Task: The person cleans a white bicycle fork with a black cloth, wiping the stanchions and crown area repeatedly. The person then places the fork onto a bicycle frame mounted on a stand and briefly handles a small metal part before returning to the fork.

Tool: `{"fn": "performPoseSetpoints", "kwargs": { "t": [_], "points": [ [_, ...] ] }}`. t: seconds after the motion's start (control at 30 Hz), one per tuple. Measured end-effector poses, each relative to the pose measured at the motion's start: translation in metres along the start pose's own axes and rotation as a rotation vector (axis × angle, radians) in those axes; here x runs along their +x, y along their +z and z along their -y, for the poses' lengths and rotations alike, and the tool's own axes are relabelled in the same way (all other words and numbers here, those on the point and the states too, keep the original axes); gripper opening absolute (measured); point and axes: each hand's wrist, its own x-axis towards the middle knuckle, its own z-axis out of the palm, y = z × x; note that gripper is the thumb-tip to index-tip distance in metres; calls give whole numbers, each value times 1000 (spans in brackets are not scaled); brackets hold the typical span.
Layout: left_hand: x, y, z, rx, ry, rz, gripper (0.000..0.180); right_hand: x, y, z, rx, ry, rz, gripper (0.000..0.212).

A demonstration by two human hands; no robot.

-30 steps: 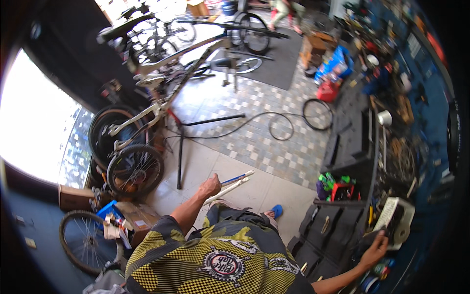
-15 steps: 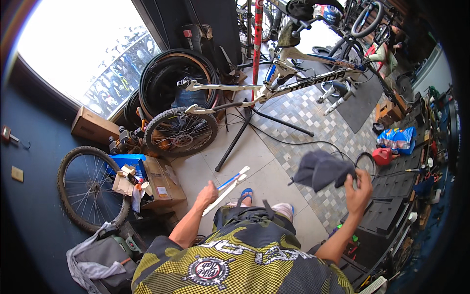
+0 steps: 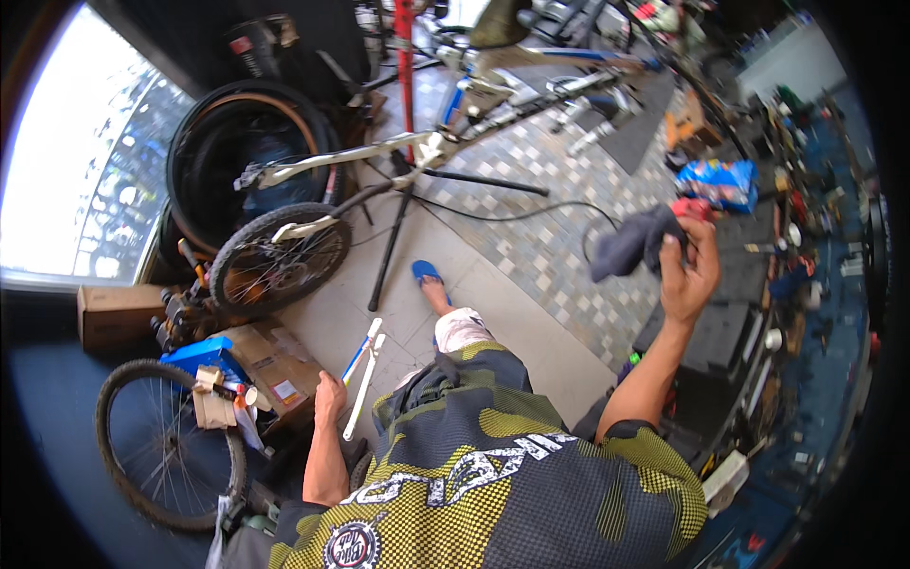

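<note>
My left hand [image 3: 330,396] is closed around a slim white two-pronged bar [image 3: 366,384] with a blue stripe, which looks like a bicycle frame part. Its prongs point up and away over the floor tiles. Raised out to the right, my right hand [image 3: 690,268] pinches a crumpled dark grey cloth [image 3: 633,247] between thumb and fingers. The cloth hangs toward the left, well apart from the bar. Beyond both hands a white and dark bicycle frame [image 3: 422,156] is held on a red-posted stand [image 3: 405,76]; neither hand touches it.
Black stand legs [image 3: 391,251] spread over the tiles, with a dark hose [image 3: 512,218] nearby. On the left are a loose wheel [image 3: 171,446], a cardboard box [image 3: 270,365] and stacked tyres [image 3: 199,180]. A bench [image 3: 749,256] with tools and a blue packet [image 3: 720,183] runs along the right.
My view has shifted, so the bike frame and stand sit farther left and higher. My left foot has stepped forward. Bar and cloth stay in my hands; the cloth looks more bunched.
</note>
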Motion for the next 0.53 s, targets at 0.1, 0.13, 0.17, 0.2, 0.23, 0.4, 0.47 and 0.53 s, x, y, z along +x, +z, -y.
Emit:
{"fn": "performPoseSetpoints", "kwargs": {
  "t": [0.1, 0.13, 0.17, 0.2, 0.23, 0.4, 0.47, 0.53],
  "points": [
    [5, -16, -12, -26, -169, 60, 43, 22, 53, -12, 334, -114, -33, 21],
    [7, -23, -17, -47, -196, 57, 42, 36, 76, -17, 484, -150, -1, 25],
    [9, -29, -23, -57, -238, 77, 42, 48, 98, -21, 640, -194, 18, 28],
    [9, -36, -29, -70, -241, 57, 41, 51, 124, -22, 867, -38, 20, 31],
    [11, -43, -33, -84, -242, 43, 41, 50, 146, -21, 1075, 183, -2, 29],
    [26, -68, -44, -143, -263, -92, 39, 51, 284, -20, 1713, 542, 372, 42],
    [25, -69, -45, -207, -315, -137, 38, 53, 331, -7, 1461, 663, 490, 41],
    [21, -69, -43, -313, -425, -131, 38, 60, 367, 8, 1285, 676, 626, 39]
  ]
}}
